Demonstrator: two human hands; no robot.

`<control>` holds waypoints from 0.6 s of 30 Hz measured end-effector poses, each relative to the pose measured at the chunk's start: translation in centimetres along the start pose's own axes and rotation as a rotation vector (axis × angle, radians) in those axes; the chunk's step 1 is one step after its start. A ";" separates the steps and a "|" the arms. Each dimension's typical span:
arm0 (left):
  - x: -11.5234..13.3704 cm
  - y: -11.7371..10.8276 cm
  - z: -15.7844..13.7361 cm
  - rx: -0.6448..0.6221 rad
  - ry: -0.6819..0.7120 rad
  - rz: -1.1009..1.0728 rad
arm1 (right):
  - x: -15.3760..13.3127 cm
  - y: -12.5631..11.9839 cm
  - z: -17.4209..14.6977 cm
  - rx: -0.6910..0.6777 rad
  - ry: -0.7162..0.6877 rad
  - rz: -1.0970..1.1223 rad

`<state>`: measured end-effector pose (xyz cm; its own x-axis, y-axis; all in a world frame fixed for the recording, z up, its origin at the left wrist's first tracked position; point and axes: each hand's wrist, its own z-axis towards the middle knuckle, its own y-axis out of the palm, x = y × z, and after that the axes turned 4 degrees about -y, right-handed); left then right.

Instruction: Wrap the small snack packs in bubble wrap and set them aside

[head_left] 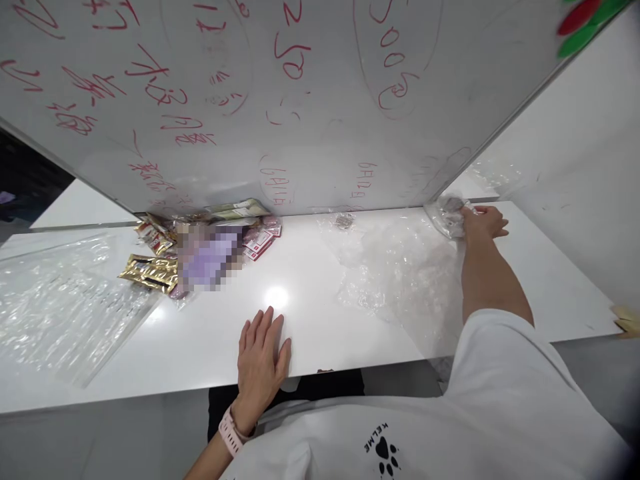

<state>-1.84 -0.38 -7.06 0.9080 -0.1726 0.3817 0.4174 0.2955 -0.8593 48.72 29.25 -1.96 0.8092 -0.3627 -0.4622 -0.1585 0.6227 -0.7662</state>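
Note:
My left hand lies flat on the white table near its front edge, fingers stretched out, nothing in it. At the far right, my right hand is closed on a crumpled clear plastic bag by the whiteboard's lower corner. Something greyish shows through that bag, too unclear to name. A large spread of thin clear plastic covers the tabletop to the left of my right forearm. A small crumpled clear piece sits at its far left end.
A whiteboard with red handwriting stands along the table's back. Gold sachets, red-and-white packets and a blurred purple item are heaped at its foot. Flat clear plastic bags cover the left end.

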 end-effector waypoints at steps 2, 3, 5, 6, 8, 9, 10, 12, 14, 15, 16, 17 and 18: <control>-0.1 0.0 0.0 -0.010 0.003 0.008 | -0.1 0.0 0.9 0.006 0.179 -0.047; -0.1 0.0 -0.1 -0.015 0.003 0.008 | -0.2 -0.3 1.3 0.007 0.225 -0.071; -0.1 0.0 -0.1 -0.021 -0.003 -0.004 | -0.8 -1.4 1.6 0.028 0.234 -0.120; -0.1 0.0 -0.1 -0.022 -0.006 -0.012 | -1.1 -2.2 1.2 0.045 0.207 -0.138; -0.1 -0.1 -0.1 -0.025 -0.013 -0.025 | -1.7 -4.2 -1.5 0.026 0.072 -0.103; -0.1 -0.1 -0.1 -0.029 -0.015 -0.031 | -1.9 -5.3 -3.9 -0.026 -0.020 -0.052; -0.1 -0.1 -0.1 -0.032 -0.019 -0.039 | -2.0 -6.2 -6.9 -0.124 -0.151 0.028; 0.0 -0.1 -0.2 -0.035 -0.027 -0.063 | -1.8 -7.8 -14.5 -0.418 -0.372 0.123; -0.1 -0.1 -0.2 -0.030 -0.036 -0.102 | -1.3 -8.6 -22.2 -0.594 -0.480 0.049; -0.1 -0.1 -0.3 -0.032 -0.039 -0.122 | -1.0 -8.7 -25.5 -0.587 -0.469 0.013; -0.1 -0.1 -0.3 -0.036 -0.038 -0.137 | -0.7 -8.7 -28.2 -0.543 -0.450 0.013; -0.2 -0.1 -0.3 -0.042 -0.033 -0.147 | -0.4 -8.5 -30.1 -0.488 -0.428 0.040; -0.3 -0.1 -0.4 -0.050 -0.024 -0.152 | -0.2 -8.4 -31.3 -0.424 -0.397 0.079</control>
<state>-2.15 -0.73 -7.19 0.8353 -0.1893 0.5162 0.5485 0.2207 -0.8065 32.15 2.40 -9.44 0.9226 0.0120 -0.3855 -0.3736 0.2756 -0.8857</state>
